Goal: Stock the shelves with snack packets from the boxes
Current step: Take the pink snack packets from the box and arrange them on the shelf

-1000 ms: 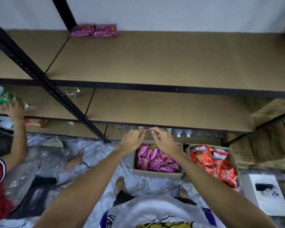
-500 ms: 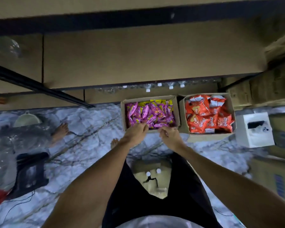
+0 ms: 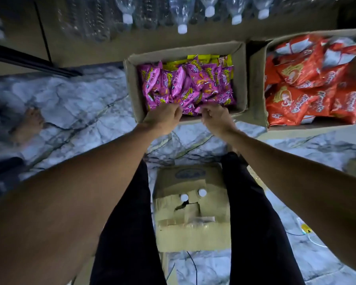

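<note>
Left hand [image 3: 162, 118]: fingers curled down into pink packets [image 3: 185, 85] at box [image 3: 239, 79] near edge; grip cannot be confirmed.
Right hand [image 3: 216, 118]: just beside, pinching one corner of the pink packets.
Orange packets [image 3: 308, 79]: neighbouring box [image 3: 257, 85], right.

Crinkled, glossy pink plastic-film snack packets [image 3: 185, 85] are gleaming inside a matt brown cardboard box [image 3: 133, 89], equally shiny orange film packets [image 3: 308, 87] are filling a second rough cardboard box [image 3: 257, 89], clear smooth plastic bottles with white caps [image 3: 181, 13] are glinting above, and the grey-veined marble-look floor [image 3: 86, 99] is showing a polished sheen.
</note>
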Motion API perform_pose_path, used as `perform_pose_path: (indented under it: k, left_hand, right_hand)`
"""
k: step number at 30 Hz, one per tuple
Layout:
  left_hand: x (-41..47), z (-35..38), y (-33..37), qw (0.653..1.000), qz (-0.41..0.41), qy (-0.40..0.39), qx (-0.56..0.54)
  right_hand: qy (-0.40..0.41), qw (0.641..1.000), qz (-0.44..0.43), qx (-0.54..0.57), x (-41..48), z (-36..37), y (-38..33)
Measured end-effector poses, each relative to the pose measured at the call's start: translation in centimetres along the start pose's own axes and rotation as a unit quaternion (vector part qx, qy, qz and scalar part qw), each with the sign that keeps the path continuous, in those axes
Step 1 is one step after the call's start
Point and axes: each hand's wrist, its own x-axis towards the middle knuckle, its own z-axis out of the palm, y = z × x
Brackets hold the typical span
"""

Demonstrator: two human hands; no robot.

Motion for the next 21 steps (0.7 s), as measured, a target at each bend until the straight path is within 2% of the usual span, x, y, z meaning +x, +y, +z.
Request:
perform_pose_path:
  k: [6, 10, 13, 15, 17, 21]
  left_hand:
    - [9.8, 1.7, -4.8, 0.997, 0.034, -0.012, 0.066]
    - [15.6, 2.2, -7.2, 0.997, 0.004, 0.028, 0.073]
    - [18.5, 3.5, -8.0, 0.997, -0.011, 0.044, 0.064]
    - [19.8, 4.3, -8.2, 0.998, 0.004, 0.044, 0.038]
    - [20.9, 5.0, -8.2, 0.999, 0.000, 0.051, -0.007]
    - [22.5, 6.3, -8.2, 0.996, -0.035, 0.066, -0.043]
  right_hand:
    - [0.027, 0.999, 0.010, 0.036, 8.3, 3.7, 3.5]
    - [0.059, 0.995, 0.043, 0.066, 12.4, 6.2, 5.1]
    - [0.103, 0.986, 0.094, 0.091, 15.0, 8.3, 6.3]
    - [0.125, 0.969, 0.160, 0.143, 16.2, 9.4, 6.7]
    - [0.123, 0.951, 0.215, 0.183, 17.3, 10.2, 6.5]
    - [0.103, 0.944, 0.257, 0.179, 19.1, 11.5, 6.1]
